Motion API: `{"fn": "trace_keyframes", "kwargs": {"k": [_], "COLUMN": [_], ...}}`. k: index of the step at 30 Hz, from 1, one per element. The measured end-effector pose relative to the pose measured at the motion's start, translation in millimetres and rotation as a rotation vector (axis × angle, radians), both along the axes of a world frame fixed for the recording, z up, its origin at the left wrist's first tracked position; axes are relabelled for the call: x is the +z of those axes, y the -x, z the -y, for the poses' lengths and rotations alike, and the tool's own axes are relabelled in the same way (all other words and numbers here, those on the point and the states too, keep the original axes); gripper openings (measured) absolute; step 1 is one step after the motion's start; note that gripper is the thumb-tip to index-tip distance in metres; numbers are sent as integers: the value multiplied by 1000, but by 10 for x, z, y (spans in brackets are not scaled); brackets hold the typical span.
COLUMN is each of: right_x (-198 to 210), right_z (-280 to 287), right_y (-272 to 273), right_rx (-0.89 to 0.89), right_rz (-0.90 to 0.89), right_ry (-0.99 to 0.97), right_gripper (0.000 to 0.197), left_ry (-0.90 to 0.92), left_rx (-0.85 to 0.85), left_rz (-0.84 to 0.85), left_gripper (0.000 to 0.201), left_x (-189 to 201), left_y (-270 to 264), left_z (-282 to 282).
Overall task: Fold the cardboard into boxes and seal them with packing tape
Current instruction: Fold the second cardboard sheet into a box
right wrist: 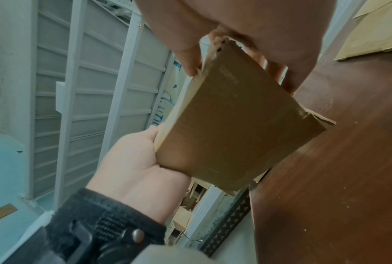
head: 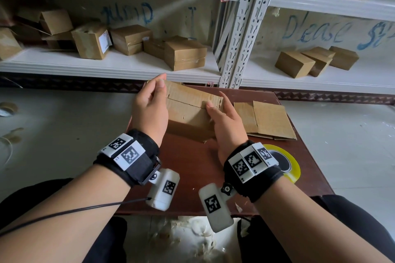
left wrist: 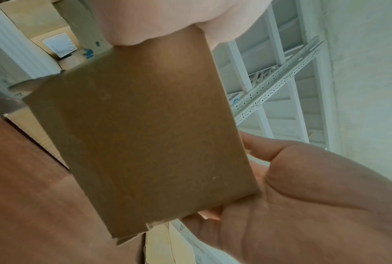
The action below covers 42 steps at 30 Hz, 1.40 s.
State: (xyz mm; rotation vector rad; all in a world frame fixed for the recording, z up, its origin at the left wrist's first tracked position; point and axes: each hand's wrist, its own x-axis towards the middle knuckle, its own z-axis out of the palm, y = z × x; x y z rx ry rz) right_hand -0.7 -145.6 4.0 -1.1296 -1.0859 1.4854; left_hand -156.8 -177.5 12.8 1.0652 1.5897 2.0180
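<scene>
Both hands hold the box (head: 188,111) just above the tabletop (head: 192,168), btwn them. Left hand (head: 149,107) fingers clamped on its left end, thumb on top; right hand (head: 226,121) fingers clamped on right end. Top flaps closed, seam untaped. Flat cardboard (head: 265,119) lies to the right, tape (head: 288,162) near the right wrist.

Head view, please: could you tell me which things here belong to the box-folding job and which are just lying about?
Belonging to the job:
- folded box, gripped by the left hand and right hand
- flat cardboard on the table
- packing tape roll, partly behind the right wrist

Just lying about:
- finished boxes on the shelf
- blue writing behind the shelf
- scraps on the floor
</scene>
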Motion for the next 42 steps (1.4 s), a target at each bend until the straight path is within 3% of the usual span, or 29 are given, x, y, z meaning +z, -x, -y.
{"fn": "trace_keyframes", "kwargs": {"k": [2,7,12,24,29,33,38,40,42], "right_x": [-7,-63,-88,-262,-409,-471,-543,-557,-567], "right_z": [15,55,-7,-60,39,69,65,46,-1], "right_y": [53,105,21,-27,-48,-144,-211,-222,-255], "right_rx": [-10,-30,-93,-36,49,107,138,125,117], "right_rz": [24,56,130,392,469,505,541,545,559], "right_ry": [-1,-4,-41,39,117,69,48,46,57], "right_gripper": [47,56,35,35,52,70,81,79,75], "left_ry": [31,230,318,486,560,576,680,728,828], "left_rx": [-25,-86,-116,-137,-173,-206,-336,-371,-448], "left_rz": [20,-123,-56,4,-9,-37,25,-5,-32], "left_gripper": [32,64,63,59,59,61,34,46,87], "left_x": [-7,3,-43,-402,-590,-608,-593,-589,-664], "left_y": [-4,-8,-65,-120,-77,7,69,57,39], "left_z": [6,66,72,41,78,69,103,108,113]}}
